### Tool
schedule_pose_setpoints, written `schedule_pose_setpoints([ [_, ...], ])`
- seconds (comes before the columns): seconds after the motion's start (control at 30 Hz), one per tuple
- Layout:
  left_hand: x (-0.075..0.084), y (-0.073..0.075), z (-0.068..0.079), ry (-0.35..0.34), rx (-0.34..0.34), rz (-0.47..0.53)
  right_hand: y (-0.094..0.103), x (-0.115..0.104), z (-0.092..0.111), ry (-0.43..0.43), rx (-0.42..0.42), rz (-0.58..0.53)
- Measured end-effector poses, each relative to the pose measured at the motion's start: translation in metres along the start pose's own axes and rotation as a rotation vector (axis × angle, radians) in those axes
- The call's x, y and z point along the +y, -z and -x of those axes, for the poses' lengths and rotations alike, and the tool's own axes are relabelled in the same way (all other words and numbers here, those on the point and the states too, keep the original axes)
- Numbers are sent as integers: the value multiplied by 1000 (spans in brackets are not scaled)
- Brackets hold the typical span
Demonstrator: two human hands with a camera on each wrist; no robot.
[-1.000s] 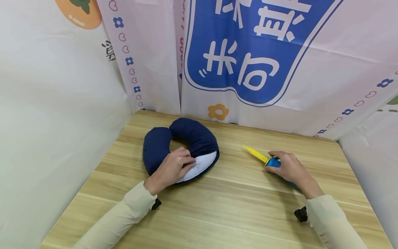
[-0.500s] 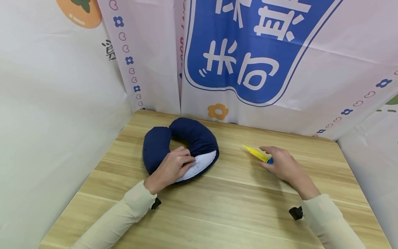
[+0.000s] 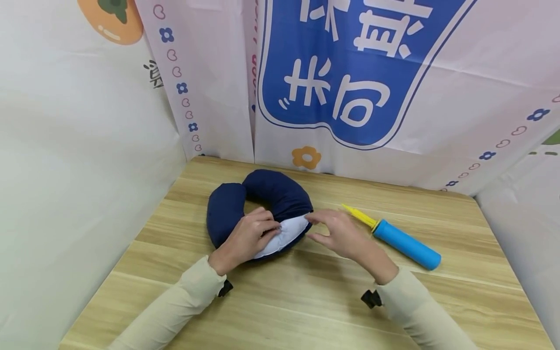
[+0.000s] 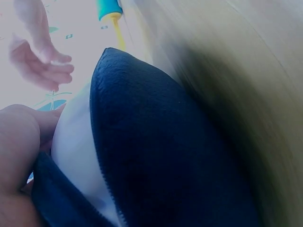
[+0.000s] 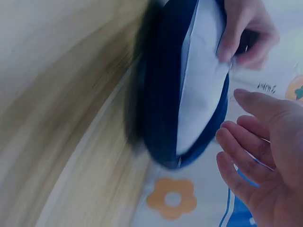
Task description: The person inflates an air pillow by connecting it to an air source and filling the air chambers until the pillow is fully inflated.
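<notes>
A dark blue U-shaped neck pillow (image 3: pixel 282 194) lies on the table, its zipped cover (image 4: pixel 142 137) parted over a white inner lining (image 3: pixel 292 231). My left hand (image 3: pixel 249 236) pinches the edge of that opening between thumb and fingers, as the right wrist view also shows. Close to the pillow's right end hovers my right hand (image 3: pixel 343 236), fingers spread and relaxed; in the right wrist view the hand (image 5: pixel 270 151) holds nothing and appears apart from the fabric. Right of it rests a blue hand pump (image 3: pixel 407 243) with a yellow nozzle (image 3: pixel 358 215).
The wood-grain table (image 3: pixel 280 301) is bordered by white printed sheets at the back (image 3: pixel 227 97) and both sides. A black wrist camera (image 3: pixel 372 298) sits under the right forearm.
My right hand has come off the hand pump and moved left to the pillow's end, leaving the pump on the table. The left hand keeps its pinch; pillow and hand sit slightly further right.
</notes>
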State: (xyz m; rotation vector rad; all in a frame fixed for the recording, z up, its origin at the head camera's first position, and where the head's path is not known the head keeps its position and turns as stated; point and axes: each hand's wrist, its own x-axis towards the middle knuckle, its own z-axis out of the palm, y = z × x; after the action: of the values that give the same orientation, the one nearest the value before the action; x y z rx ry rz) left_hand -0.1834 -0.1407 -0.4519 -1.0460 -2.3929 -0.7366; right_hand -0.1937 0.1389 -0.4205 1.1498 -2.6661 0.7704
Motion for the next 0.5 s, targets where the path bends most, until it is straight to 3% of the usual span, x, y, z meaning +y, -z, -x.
schedule_pose_setpoints([
  [0.23, 3, -2, 0, 11, -7, 8, -21, -11, -16, 69, 31, -112],
  [0.5, 4, -2, -1, -12, -5, 3, -28, -15, -16, 95, 55, -174],
])
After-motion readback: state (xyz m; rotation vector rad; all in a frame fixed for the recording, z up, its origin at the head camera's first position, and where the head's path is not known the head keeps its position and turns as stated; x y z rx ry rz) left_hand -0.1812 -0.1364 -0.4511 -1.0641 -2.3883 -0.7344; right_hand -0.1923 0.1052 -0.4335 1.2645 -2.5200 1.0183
